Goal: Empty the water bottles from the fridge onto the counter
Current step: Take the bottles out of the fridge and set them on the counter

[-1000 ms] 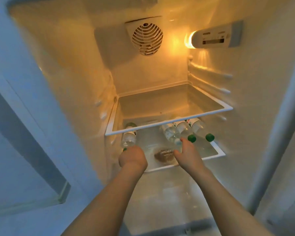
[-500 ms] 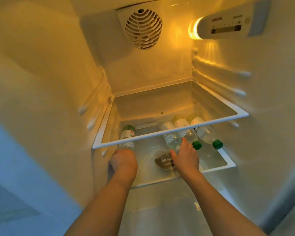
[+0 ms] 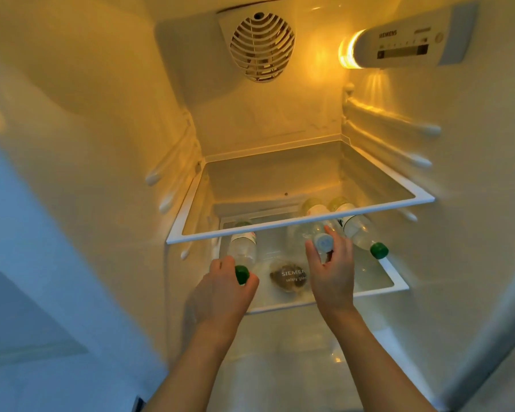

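Fingers of your left hand [image 3: 223, 281] clamp a green-capped bottle [image 3: 242, 251], your right hand [image 3: 332, 269] pinches a pale-capped bottle [image 3: 317, 236].

Warm yellow light from the fridge lamp [image 3: 350, 49] at upper right, glare blown out at its lens. Interior walls evenly lit; cooler blue daylight tint on the left door [image 3: 36, 263]. Wide-angle bending at edges, slight softness throughout, forearms dim.
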Tool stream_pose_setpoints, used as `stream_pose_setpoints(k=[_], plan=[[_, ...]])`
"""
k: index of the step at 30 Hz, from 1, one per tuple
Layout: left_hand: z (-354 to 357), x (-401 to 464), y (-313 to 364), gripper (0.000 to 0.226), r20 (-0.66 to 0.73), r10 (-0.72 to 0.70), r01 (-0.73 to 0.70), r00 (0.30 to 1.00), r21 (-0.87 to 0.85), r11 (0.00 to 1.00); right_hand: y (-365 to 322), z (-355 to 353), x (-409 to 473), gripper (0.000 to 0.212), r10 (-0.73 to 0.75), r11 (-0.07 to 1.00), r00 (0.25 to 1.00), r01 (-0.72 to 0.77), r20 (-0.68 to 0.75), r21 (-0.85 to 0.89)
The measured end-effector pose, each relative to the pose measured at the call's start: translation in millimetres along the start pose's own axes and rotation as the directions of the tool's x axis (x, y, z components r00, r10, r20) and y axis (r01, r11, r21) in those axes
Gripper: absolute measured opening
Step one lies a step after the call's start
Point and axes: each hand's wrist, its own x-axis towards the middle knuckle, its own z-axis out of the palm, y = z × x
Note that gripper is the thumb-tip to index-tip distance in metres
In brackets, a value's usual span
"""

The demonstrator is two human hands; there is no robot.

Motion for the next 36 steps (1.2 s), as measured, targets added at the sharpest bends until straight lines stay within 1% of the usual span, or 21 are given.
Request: stream_pose_setpoints(k=[2, 4, 6, 8, 10, 11, 12, 13, 14, 15, 17, 20, 23, 25, 28, 30, 32, 36], plan=[[-9.9, -7.0, -2.8, 0.026, -0.188, 0.102, -0.110, 0.977, -0.035, 0.993, -9.8, -5.8, 2.2, 0.033, -0.068, 0.996, 0.995, 0.072, -0.068, 0.048], [-17.9, -12.1, -2.2, 0.024, -0.362, 0.196, -0.245, 0.911, -0.095, 0.965, -16.6, -8.7, 1.3, 0.026, -0.128, 0.986, 0.983, 0.141, -0.131, 0.088], [-24.3, -16.3, 1.7, 0.027, -0.450, 0.256, -0.357, 0.856, -0.154, 0.922, -22.2, -10.5, -1.4, 0.028, -0.132, 0.978, 0.971, 0.161, -0.202, 0.135], [-29.0, -21.8, 8.4, 0.034, -0.486, 0.268, -0.429, 0.832, -0.257, 0.866, -28.1, -14.7, -2.4, 0.027, -0.153, 0.958, 0.956, 0.205, -0.249, 0.201], [-36.2, -29.2, 17.0, 0.039, -0.486, 0.219, -0.459, 0.846, -0.454, 0.763, -35.3, -21.6, -1.9, 0.019, -0.156, 0.934, 0.957, 0.224, -0.244, 0.279], [-40.9, -32.8, 22.1, 0.043, -0.476, 0.180, -0.453, 0.861, -0.555, 0.698, -38.6, -24.7, -0.9, 0.014, -0.136, 0.927, 0.965, 0.204, -0.222, 0.316], [-43.9, -35.6, 27.5, 0.047, -0.469, 0.138, -0.441, 0.872, -0.631, 0.638, -39.8, -27.6, -0.2, 0.014, -0.115, 0.924, 0.973, 0.178, -0.200, 0.337], [-47.3, -37.5, 31.8, 0.050, -0.464, 0.098, -0.428, 0.880, -0.688, 0.586, -41.3, -29.2, 0.0, 0.021, -0.100, 0.925, 0.976, 0.163, -0.193, 0.343], [-49.6, -38.5, 37.0, 0.050, -0.442, 0.060, -0.401, 0.895, -0.737, 0.544, -40.7, -31.0, 0.5, 0.025, -0.089, 0.926, 0.977, 0.153, -0.193, 0.345], [-52.1, -37.7, 41.5, 0.045, -0.399, 0.020, -0.352, 0.917, -0.782, 0.515, -41.2, -32.1, 0.7, 0.025, -0.082, 0.926, 0.976, 0.149, -0.200, 0.347], [-55.2, -33.1, 48.6, 0.030, -0.298, -0.027, -0.243, 0.954, -0.823, 0.514, -41.6, -33.8, 0.3, 0.017, -0.082, 0.925, 0.972, 0.157, -0.220, 0.347], [-56.8, -22.3, 49.0, 0.014, -0.174, -0.032, -0.126, 0.984, -0.815, 0.566, -45.4, -36.7, -0.8, 0.011, -0.095, 0.926, 0.966, 0.173, -0.239, 0.335], [-59.9, -17.9, 47.5, 0.009, -0.083, -0.068, -0.032, 0.994, -0.834, 0.550, -48.2, -40.7, -2.8, 0.011, -0.117, 0.927, 0.961, 0.196, -0.250, 0.319], [-60.8, -22.1, 49.6, 0.009, -0.089, -0.072, -0.034, 0.993, -0.830, 0.557, -47.0, -44.4, -3.4, 0.009, -0.121, 0.928, 0.959, 0.202, -0.256, 0.315], [-60.3, -30.6, 49.8, 0.005, -0.161, -0.071, -0.091, 0.984, -0.810, 0.579, -46.8, -50.8, -3.7, 0.008, -0.179, 0.937, 0.950, 0.245, -0.257, 0.251], [-59.8, -35.3, 47.1, 0.014, -0.188, -0.062, -0.119, 0.980, -0.810, 0.575, -48.2, -54.6, -3.8, 0.014, -0.209, 0.944, 0.948, 0.260, -0.241, 0.205], [-59.9, -40.3, 43.0, 0.017, -0.199, -0.059, -0.130, 0.978, -0.809, 0.573, -51.8, -55.8, -2.9, 0.019, -0.213, 0.947, 0.952, 0.257, -0.221, 0.193], [-65.4, -51.8, 39.2, 0.021, -0.204, -0.073, -0.128, 0.976, -0.813, 0.568, -59.0, -58.7, -1.7, 0.015, -0.220, 0.950, 0.957, 0.255, -0.191, 0.181]])
